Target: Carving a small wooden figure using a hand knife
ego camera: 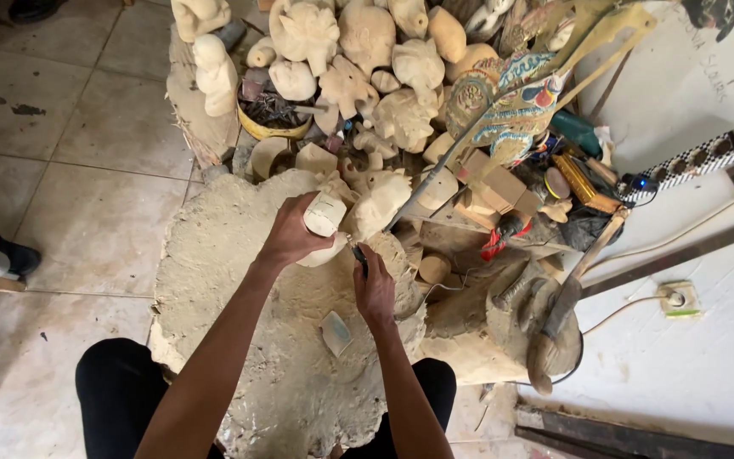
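Head view is looking straight down on a person seated at a broad, rough tree-stump block (239, 280), its top pale, dusty and pitted, its edge ragged. Left hand (292, 235) is wrapping closed around a pale wooden carving (324, 219), a smooth rounded piece with a flat, cut end facing up, and is pressing it against the block near the far edge. Right hand (375, 289) is gripping a slim dark-handled carving tool (358, 256), fingers curled tight around it, and the tip is meeting the carving low on its right side. Whether the tip is biting into the wood is too small to tell.

Just beside the right wrist a small flat greyish slab (335, 331) is lying on the dusty surface. Beyond the hands a heap of unfinished pale figures (367, 59) is piling up, lumpy and matte, with rounded heads and stubby limbs. A yellow bowl (275, 126) among them is holding dark metal bits. To the right a flat painted puppet (511, 106) with ornate blue, red and gold patterning is leaning over the heap. A wooden mallet (554, 323) is resting further right, next to a second stump. Worn beige floor tiles (87, 170) are spreading to the left.
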